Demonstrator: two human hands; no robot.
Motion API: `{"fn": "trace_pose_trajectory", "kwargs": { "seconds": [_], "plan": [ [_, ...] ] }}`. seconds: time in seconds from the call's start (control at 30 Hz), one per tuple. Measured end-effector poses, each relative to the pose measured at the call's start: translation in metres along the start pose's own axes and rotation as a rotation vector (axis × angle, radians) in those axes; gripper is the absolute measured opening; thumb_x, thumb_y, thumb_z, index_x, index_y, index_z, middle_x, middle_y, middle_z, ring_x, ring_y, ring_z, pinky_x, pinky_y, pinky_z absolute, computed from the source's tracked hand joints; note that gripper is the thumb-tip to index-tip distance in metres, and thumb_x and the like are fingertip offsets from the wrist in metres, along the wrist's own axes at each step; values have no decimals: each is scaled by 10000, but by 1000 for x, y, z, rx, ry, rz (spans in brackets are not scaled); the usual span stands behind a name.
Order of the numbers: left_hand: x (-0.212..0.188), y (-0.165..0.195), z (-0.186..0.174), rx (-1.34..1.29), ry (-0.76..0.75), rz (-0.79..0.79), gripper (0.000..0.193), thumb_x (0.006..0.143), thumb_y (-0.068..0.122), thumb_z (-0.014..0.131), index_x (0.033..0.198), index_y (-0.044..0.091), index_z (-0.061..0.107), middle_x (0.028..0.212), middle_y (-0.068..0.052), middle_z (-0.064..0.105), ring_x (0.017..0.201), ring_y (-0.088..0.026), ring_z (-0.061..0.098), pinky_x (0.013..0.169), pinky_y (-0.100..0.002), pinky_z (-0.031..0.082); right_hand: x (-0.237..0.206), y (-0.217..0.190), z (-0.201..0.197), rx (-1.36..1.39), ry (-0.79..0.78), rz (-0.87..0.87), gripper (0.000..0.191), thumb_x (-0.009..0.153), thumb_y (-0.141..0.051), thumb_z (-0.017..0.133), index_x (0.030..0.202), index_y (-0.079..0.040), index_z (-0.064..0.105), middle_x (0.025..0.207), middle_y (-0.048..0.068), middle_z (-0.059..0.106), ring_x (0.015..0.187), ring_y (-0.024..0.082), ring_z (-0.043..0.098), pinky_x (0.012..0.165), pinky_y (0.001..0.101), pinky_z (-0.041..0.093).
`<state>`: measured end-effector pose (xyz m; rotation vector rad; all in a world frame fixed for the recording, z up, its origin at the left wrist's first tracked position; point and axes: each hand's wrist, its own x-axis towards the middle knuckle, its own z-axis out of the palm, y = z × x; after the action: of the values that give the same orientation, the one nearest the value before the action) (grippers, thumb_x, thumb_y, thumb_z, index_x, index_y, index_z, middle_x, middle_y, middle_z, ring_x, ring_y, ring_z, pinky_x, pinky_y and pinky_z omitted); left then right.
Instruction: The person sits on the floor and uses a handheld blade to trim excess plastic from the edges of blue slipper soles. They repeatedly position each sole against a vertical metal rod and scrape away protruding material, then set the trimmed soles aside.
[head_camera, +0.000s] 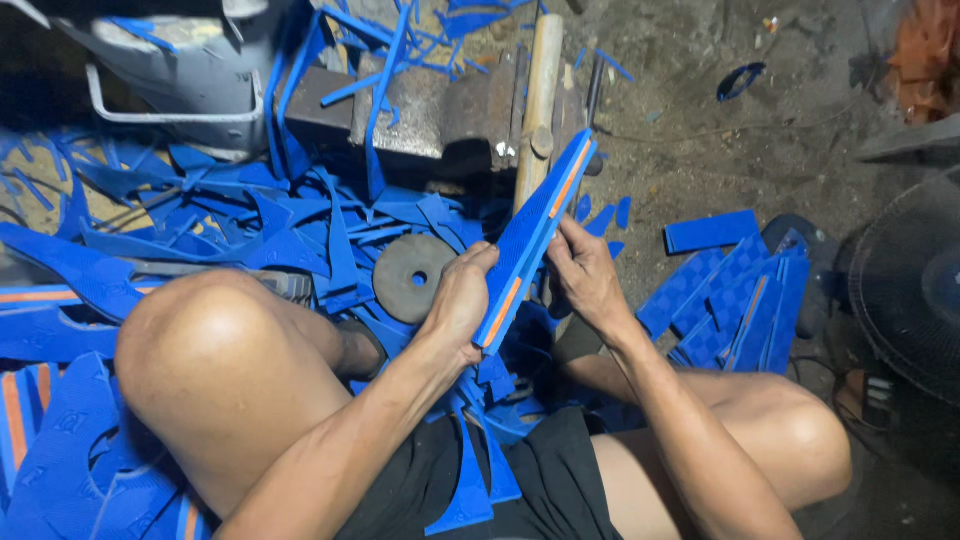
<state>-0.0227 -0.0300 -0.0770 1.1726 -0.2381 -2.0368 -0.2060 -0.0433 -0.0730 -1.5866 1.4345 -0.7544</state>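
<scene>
A blue foam sole piece (535, 235) with an orange stripe along its edge stands tilted on edge in front of me. My left hand (458, 300) grips its lower end from the left. Against its right side presses my right hand (583, 270), fingers curled at its middle; whether a blade sits in that hand is hidden. I sit on the ground with both knees raised.
Blue foam offcuts (250, 220) litter the ground at left. A round grey disc (412, 276) lies near my left hand. A stack of cut blue soles (735, 295) sits at right, a wooden-handled hammer (538, 95) and metal block (430, 110) ahead, a fan (910, 290) far right.
</scene>
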Motion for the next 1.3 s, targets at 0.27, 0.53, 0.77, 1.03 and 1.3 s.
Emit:
{"fn": "trace_pose_trajectory", "kwargs": {
  "seconds": [0.27,0.53,0.77,1.03,1.3],
  "plan": [
    [-11,13,12,71,-59,35,251,1030,243,472,897,87,617,710,-58,608,520,-134,558,432,-271,443,-11,-16,-5,421,-72,107,345,1094,-287,510,1213,12,633,789,-22,567,641,57,487,552,249,436],
    [-15,23,23,109,-125,120,243,1032,236,503,894,81,631,711,-24,580,533,-110,544,442,-257,440,-18,-39,-13,664,-186,345,305,1065,-312,522,1131,-35,630,623,-41,454,451,53,388,393,231,367],
    [-10,20,24,138,-182,210,231,1031,223,519,938,73,668,797,0,636,665,-69,575,592,-228,470,-22,-49,-23,780,-289,490,260,1031,-317,550,1031,-63,606,639,-49,408,473,55,371,392,234,370],
    [-8,16,28,168,-241,208,266,1052,279,531,998,49,651,753,-45,668,588,-123,640,533,-253,515,-34,-37,-31,954,-360,623,279,1031,-263,561,867,-38,559,611,-26,426,404,66,397,332,248,377],
    [-3,13,30,121,-358,246,277,1051,274,529,1049,26,654,792,-69,706,569,-150,671,530,-273,555,-42,-37,-41,1176,-462,672,270,1021,-211,560,870,13,561,615,-25,429,426,30,395,324,201,357]
  ]
}}
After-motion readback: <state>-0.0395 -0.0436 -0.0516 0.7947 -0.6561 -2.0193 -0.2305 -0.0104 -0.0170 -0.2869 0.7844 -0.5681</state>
